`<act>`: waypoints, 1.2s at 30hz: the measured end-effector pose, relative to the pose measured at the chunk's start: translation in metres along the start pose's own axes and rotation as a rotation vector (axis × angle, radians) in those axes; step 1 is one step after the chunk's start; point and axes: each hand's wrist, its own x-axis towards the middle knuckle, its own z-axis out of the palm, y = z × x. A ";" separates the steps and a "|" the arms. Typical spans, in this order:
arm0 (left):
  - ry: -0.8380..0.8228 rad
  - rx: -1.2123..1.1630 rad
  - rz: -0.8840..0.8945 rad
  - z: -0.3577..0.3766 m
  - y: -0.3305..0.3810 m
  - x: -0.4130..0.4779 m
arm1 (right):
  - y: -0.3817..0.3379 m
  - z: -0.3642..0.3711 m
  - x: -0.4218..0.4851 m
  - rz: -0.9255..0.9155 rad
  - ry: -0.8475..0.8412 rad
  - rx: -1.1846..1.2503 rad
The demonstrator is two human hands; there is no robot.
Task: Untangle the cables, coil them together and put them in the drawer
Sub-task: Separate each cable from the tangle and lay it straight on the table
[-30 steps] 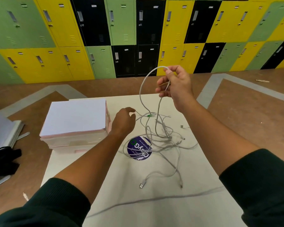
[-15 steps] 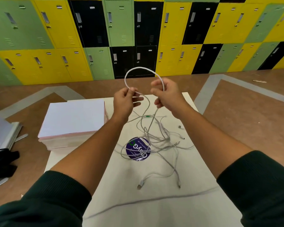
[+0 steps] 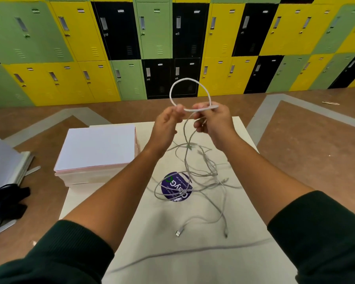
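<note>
cables (image 3: 210, 171) on table (image 3: 172, 255), apparent paper stack (image 3: 98, 148) left

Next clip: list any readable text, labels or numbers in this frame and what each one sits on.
"cayg": large white letters, upside down, on the round purple sticker on the table.
"Clean as you go": small print on it, faint, probably so.
Its other small print: too blurred.
Locker door tags: too small to read.

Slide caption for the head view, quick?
Left hand and right hand pinch a white cable loop above the tangle on the table.
</note>
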 end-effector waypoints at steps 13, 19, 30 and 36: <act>-0.045 0.067 -0.069 0.003 -0.053 -0.006 | -0.035 0.006 -0.004 -0.030 -0.046 0.324; -0.044 0.154 -0.099 -0.006 -0.051 -0.001 | -0.003 -0.008 -0.002 0.087 0.087 0.091; -0.183 0.507 -0.070 0.000 -0.062 -0.009 | -0.015 -0.008 -0.003 0.215 0.112 0.272; -0.022 0.348 -0.018 -0.001 -0.042 -0.001 | -0.002 -0.015 -0.004 0.289 0.173 0.248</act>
